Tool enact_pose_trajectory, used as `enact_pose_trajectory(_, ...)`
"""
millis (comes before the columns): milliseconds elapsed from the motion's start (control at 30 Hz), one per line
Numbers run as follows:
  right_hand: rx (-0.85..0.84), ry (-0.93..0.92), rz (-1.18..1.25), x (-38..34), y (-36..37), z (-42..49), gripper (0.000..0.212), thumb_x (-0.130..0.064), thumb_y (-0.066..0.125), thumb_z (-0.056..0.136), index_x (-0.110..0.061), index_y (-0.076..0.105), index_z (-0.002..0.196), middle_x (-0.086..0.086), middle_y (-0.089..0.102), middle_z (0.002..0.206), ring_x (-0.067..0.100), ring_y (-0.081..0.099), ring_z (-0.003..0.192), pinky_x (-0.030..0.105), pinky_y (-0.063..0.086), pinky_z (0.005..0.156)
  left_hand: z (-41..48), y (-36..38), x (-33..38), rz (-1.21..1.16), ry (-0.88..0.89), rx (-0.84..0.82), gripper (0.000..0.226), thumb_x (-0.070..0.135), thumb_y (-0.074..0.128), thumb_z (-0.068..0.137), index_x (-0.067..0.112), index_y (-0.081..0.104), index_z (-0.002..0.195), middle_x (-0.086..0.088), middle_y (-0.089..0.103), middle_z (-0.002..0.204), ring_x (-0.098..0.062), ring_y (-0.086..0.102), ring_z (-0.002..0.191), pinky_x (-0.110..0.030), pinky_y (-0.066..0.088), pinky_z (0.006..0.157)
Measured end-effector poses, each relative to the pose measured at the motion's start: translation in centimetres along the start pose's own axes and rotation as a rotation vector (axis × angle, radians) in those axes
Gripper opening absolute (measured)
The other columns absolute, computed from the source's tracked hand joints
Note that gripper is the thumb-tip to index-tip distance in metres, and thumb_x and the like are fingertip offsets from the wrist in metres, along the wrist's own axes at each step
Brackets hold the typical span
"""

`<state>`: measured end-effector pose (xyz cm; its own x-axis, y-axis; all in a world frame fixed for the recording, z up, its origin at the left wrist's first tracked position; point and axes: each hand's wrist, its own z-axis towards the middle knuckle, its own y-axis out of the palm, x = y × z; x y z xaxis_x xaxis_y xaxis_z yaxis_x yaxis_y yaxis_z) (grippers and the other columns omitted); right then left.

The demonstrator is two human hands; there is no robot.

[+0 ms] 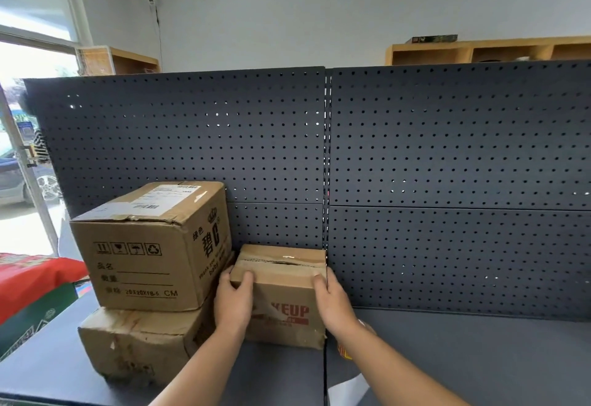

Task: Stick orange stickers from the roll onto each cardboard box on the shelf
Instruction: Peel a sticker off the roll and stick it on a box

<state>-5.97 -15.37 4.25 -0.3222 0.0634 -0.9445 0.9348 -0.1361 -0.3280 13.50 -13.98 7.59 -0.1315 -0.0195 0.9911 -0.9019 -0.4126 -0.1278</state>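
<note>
My left grip (235, 301) and right grip (332, 304) are clamped on opposite sides of the small brown cardboard box with red lettering (284, 301), standing on the dark grey shelf (463, 351) at 6 o'clock, just beside two larger stacked cardboard boxes (150, 245) at 9 o'clock. Probable purpose: squaring the box so one face is presented for a sticker. The sticker roll cannot be identified.

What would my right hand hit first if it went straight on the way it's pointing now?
Probably the dark grey perforated metal back panel. The right hand grips the small brown cardboard box at its right side, fingers pointing towards that panel; depth is unclear.
</note>
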Motion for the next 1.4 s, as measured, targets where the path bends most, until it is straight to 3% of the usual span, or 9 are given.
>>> enact_pose_trajectory(67,-0.008,-0.043,0.04,0.0,-0.7,-0.3,0.084,-0.077,0.032,0.085,-0.033,0.038,0.157,-0.005,0.058,0.147,0.017,0.057,0.129,0.043,0.047,0.111,-0.6,-0.2,0.7,-0.029,0.022,-0.007,0.048,0.034,0.058,0.1,0.025,0.049,0.147,0.002,0.06,0.126,-0.018,0.054,0.109,-0.037,0.046,0.095)
enact_pose_trajectory(167,0.008,-0.135,0.118,-1.2,-2.4,-1.7,0.074,-0.077,0.04,0.09,-0.038,0.045,0.152,-0.014,0.063,0.139,0.008,0.06,0.124,0.042,0.05,0.11,-1.3,-0.6,2.6,-0.049,0.1,-0.035,0.049,0.035,0.056,0.102,0.025,0.047,0.149,0.005,0.059,0.123,-0.016,0.057,0.109,-0.039,0.05,0.091)
enact_pose_trajectory(267,0.025,-0.224,0.13,-3.5,-4.7,-3.5,0.055,-0.063,0.043,0.102,-0.035,0.051,0.148,-0.016,0.065,0.135,0.007,0.061,0.123,0.041,0.051,0.108,-2.4,-0.5,4.9,-0.065,0.164,-0.045,0.045,0.036,0.053,0.103,0.026,0.047,0.146,0.006,0.06,0.121,-0.005,0.056,0.099,-0.033,0.049,0.074)
enact_pose_trajectory(467,0.136,-0.307,0.048,-6.1,-10.9,-6.9,0.033,-0.045,0.042,0.108,-0.039,0.066,0.13,-0.019,0.072,0.11,0.003,0.066,0.101,0.038,0.059,0.091,-6.5,1.2,8.1,-0.095,0.184,-0.155,0.052,0.039,0.051,0.105,0.028,0.039,0.155,0.01,0.058,0.124,-0.006,0.056,0.101,-0.03,0.049,0.073)
enact_pose_trajectory(700,0.245,-0.297,0.003,-4.5,-20.4,-9.4,0.032,-0.045,0.039,0.106,-0.049,0.07,0.114,-0.017,0.075,0.104,0.009,0.068,0.099,0.044,0.059,0.086,-12.3,6.8,9.1,-0.126,0.188,-0.353,0.059,0.042,0.052,0.105,0.031,0.032,0.16,0.015,0.047,0.146,-0.012,0.048,0.126,-0.03,0.043,0.09)
enact_pose_trajectory(867,0.266,-0.25,-0.005,-1.4,-26.5,-10.8,0.035,-0.043,0.039,0.105,-0.044,0.072,0.113,-0.017,0.076,0.104,0.01,0.069,0.1,0.046,0.058,0.09,-15.8,11.6,8.6,-0.077,0.149,-0.448,0.061,0.055,0.051,0.1,0.037,0.036,0.157,0.012,0.05,0.152,-0.017,0.05,0.133,-0.042,0.049,0.106)
enact_pose_trajectory(1067,0.28,-0.172,0.027,2.7,-31.9,-12.1,0.034,-0.036,0.041,0.109,-0.051,0.071,0.107,-0.029,0.073,0.105,-0.001,0.066,0.102,0.03,0.055,0.089,-20.5,16.9,7.4,-0.108,0.118,-0.507,0.056,0.041,0.051,0.106,0.031,0.035,0.159,0.02,0.052,0.139,-0.007,0.052,0.121,-0.03,0.043,0.097)
enact_pose_trajectory(1200,0.257,-0.107,0.034,5.6,-34.3,-12.3,0.035,-0.034,0.04,0.11,-0.05,0.07,0.104,-0.028,0.072,0.108,-0.003,0.065,0.104,0.026,0.052,0.086,-22.0,19.9,6.2,-0.088,0.044,-0.536,0.063,0.042,0.052,0.106,0.029,0.028,0.163,0.012,0.043,0.158,-0.011,0.045,0.138,-0.03,0.04,0.107)
enact_pose_trajectory(1400,0.222,-0.042,0.123,8.5,-36.0,-12.3,0.027,-0.031,0.041,0.112,-0.042,0.066,0.114,-0.024,0.069,0.115,-0.009,0.064,0.102,0.012,0.047,0.08,-23.5,22.6,4.9,-0.039,0.02,-0.625,0.065,0.036,0.05,0.108,0.023,0.02,0.165,0.007,0.037,0.162,-0.006,0.04,0.134,-0.024,0.035,0.103)
